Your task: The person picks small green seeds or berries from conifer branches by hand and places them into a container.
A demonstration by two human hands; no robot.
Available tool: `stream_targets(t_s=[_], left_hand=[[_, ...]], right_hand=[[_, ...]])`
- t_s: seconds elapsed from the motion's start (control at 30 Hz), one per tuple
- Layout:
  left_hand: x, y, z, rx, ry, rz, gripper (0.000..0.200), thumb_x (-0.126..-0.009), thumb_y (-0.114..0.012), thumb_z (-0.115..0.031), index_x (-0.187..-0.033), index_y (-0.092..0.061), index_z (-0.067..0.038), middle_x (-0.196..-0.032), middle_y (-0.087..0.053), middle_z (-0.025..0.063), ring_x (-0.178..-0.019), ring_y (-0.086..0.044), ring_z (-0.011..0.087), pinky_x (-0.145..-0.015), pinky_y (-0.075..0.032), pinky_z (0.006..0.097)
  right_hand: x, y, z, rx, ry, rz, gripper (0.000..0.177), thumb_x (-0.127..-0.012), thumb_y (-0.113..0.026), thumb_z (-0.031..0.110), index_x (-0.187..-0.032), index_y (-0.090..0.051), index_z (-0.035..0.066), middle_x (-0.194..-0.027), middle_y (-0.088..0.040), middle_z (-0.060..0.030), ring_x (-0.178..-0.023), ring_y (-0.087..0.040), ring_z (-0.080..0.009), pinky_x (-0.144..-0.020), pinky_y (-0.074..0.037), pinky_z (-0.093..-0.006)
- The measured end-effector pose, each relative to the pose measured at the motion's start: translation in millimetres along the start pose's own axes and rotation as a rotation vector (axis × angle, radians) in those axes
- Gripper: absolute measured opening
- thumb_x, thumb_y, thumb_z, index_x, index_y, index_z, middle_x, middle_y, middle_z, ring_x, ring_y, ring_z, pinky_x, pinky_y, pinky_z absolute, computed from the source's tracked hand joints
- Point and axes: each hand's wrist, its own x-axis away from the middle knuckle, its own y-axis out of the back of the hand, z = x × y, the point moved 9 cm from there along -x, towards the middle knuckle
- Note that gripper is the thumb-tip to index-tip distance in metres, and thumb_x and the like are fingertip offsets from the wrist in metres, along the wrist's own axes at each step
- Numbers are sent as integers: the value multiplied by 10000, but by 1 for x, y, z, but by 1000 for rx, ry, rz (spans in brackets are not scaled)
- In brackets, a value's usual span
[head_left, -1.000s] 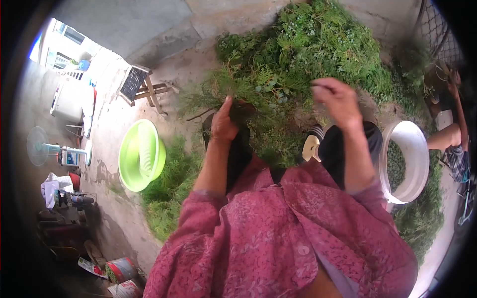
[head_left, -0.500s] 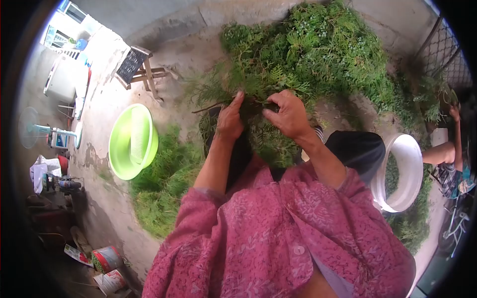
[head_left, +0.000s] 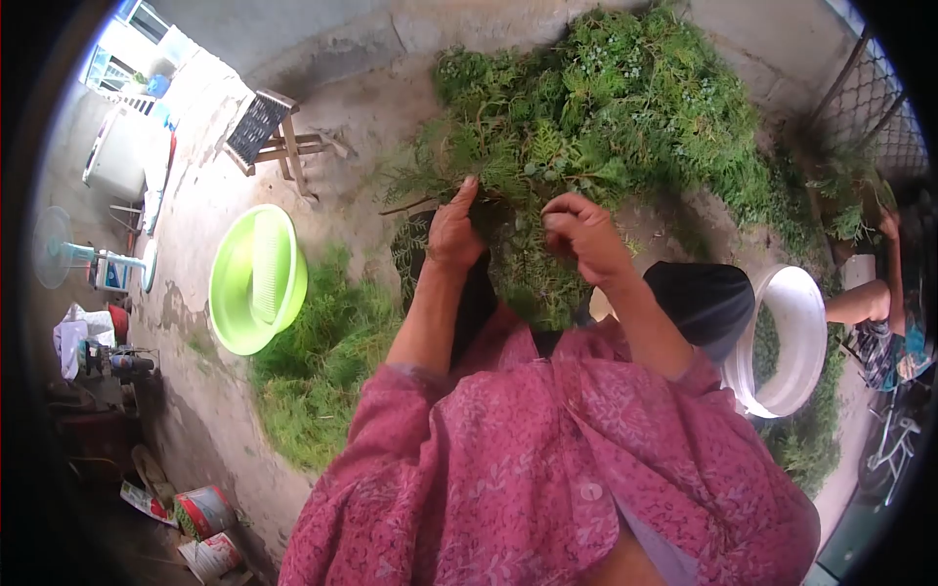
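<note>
My left hand is closed round a leafy evergreen branch, its thumb pointing up along it. The branch's bare brown stem end pokes out to the left of the hand. My right hand is a little to the right, its fingers curled in; what lies in them, if anything, is hidden. Green sprigs hang between the two hands, above my lap. Beyond both hands rises a big heap of cut evergreen branches, with small pale cones among the leaves.
A lime-green basin with a ribbed insert stands left, beside loose greenery. A wooden stool is farther back. On the right are a white bucket lying tilted and another person's arm by some branches. Tins lie lower left.
My right hand has drawn away from the left, slightly right and down, and its fingers have curled further. The left hand keeps its hold on the branch.
</note>
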Motion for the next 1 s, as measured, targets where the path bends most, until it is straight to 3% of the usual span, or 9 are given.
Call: stream_targets(t_s=[0.03,0.13,0.3,0.37,0.47,0.8,0.9,0.97,1.0], left_hand=[[5,-9,-1,41,9,50,309,-896,-458,-234,-1068,-531,12,-1014,-584,113,-900,-569,218,-818,-458,340],[8,-9,3,45,37,102,322,-898,-447,-222,-1121,-492,5,-1062,-565,116,-944,-554,227,-840,-447,360],[11,-11,10,9,78,105,319,-891,-464,-217,-1122,-496,2,-1056,-566,102,-909,-561,209,-821,-459,353],[11,-11,9,-43,61,118,322,-895,-447,-216,-1141,-485,-11,-1080,-559,110,-947,-553,230,-852,-441,365],[8,2,13,-90,84,66,326,-888,-463,-216,-1138,-488,-8,-1080,-560,109,-946,-553,228,-843,-446,360],[9,7,14,-265,98,124,348,-887,-464,-207,-1164,-466,2,-1084,-555,111,-950,-555,227,-832,-453,360],[9,6,11,-411,24,125,329,-889,-458,-250,-1069,-549,10,-1015,-594,92,-914,-567,163,-794,-469,294],[11,5,15,-80,105,80,338,-882,-467,-223,-1139,-479,-3,-1055,-566,114,-937,-558,237,-825,-455,371],[13,1,13,-82,104,78,338,-882,-467,-223,-1139,-479,-3,-1055,-566,114,-937,-558,237,-825,-455,371]], right_hand=[[6,0,-15,-401,-204,10,96,-759,-557,95,-844,-553,53,-693,-554,-17,-626,-547,-93,-507,-451,-243],[5,14,3,-571,-153,19,119,-795,-523,67,-914,-528,60,-725,-555,-16,-614,-538,-77,-488,-453,-206],[-5,14,14,-181,-48,9,159,-776,-545,92,-921,-559,29,-729,-570,-47,-623,-546,-97,-498,-439,-240],[-2,12,47,536,382,-140,221,-722,-584,126,-916,-580,19,-747,-597,-108,-644,-584,-192,-565,-458,-318],[-7,4,48,758,400,-125,296,-688,-637,153,-952,-587,31,-730,-587,-99,-638,-564,-213,-606,-453,-306],[-7,-4,38,959,438,-48,240,-665,-625,147,-862,-597,13,-738,-581,-143,-651,-573,-230,-609,-445,-331],[-9,0,32,808,301,0,220,-674,-611,147,-846,-598,11,-703,-569,-119,-626,-556,-208,-588,-440,-337],[-7,9,37,634,370,-6,181,-715,-587,149,-826,-593,6,-657,-554,-81,-580,-517,-153,-498,-413,-294],[-4,14,42,631,371,-4,181,-715,-587,149,-826,-593,6,-657,-554,-81,-580,-517,-153,-498,-413,-294]])
